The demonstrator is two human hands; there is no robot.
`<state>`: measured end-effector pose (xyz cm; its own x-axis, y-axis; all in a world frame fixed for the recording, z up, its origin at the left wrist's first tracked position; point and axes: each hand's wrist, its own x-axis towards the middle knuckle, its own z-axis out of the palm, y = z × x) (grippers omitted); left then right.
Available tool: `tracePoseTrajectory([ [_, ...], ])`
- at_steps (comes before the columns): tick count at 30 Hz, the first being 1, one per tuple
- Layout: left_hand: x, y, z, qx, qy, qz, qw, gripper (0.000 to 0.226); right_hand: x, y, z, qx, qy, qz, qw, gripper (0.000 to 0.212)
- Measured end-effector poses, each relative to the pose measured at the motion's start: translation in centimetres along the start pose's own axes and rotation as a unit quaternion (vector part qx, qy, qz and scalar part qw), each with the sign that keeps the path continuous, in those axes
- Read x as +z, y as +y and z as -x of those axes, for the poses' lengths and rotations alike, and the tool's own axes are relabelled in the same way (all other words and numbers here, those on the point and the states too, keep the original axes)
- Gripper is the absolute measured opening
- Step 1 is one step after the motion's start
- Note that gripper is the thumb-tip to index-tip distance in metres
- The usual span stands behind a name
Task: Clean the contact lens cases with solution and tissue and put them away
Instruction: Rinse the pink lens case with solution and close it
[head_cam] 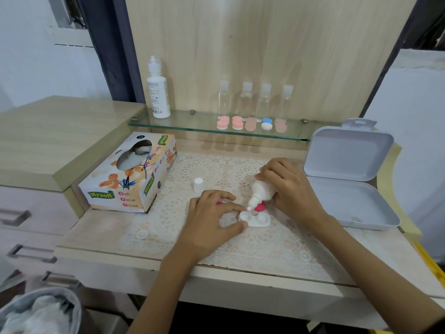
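1. Centrally on the bench (pixel 96 235), on a lace mat (pixel 265 247), lies the open white lens case (pixel 255 219).
2. The left hand (pixel 212 220) pinches the case's left end between thumb and forefinger.
3. The right hand (pixel 289 186) is wrapped round a tilted solution bottle (pixel 261 191), its nozzle just above the left well.
4. A pink cap (pixel 260 207) lies just behind the case; a white cap (pixel 198 184) stands near the tissue box (pixel 130 174).
5. An open storage box (pixel 349 179) sits to the right.

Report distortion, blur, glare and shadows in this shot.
Head view: the wide-angle lens splays the sides of the back panel outward toward the top; drawer handles and bin at lower left are smeared soft, the white lens case at centre fairly sharp; lighting is soft and even, the clear bottles casting only faint shadows; the glass shelf reflects them dimly, without harsh glare.
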<state>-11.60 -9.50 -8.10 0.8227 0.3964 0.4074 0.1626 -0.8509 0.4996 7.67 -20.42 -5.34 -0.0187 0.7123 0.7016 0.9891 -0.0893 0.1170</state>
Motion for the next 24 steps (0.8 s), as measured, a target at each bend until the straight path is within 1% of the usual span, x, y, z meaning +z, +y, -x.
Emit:
tracePoseTrajectory([
  [3, -0.01, 0.01, -0.01, -0.001, 0.001, 0.001, 1.0, 0.043, -0.1, -0.05, -0.22, -0.02, 0.013, 0.004, 1.0, 0.022],
  [6, -0.04, 0.07, -0.01, 0.0, -0.001, 0.002, 1.0, 0.045, -0.19, -0.1, -0.45, -0.041, 0.022, 0.014, 0.999, 0.018],
  [10, -0.04, 0.04, -0.06, -0.001, -0.001, 0.001, 1.0, 0.045, -0.2, -0.22, -0.68, -0.044, 0.022, 0.034, 0.998, 0.029],
  [24, -0.01, -0.04, 0.04, -0.003, 0.005, -0.004, 1.0, 0.045, -0.11, -0.28, -0.91, -0.054, 0.028, 0.024, 0.998, 0.025],
])
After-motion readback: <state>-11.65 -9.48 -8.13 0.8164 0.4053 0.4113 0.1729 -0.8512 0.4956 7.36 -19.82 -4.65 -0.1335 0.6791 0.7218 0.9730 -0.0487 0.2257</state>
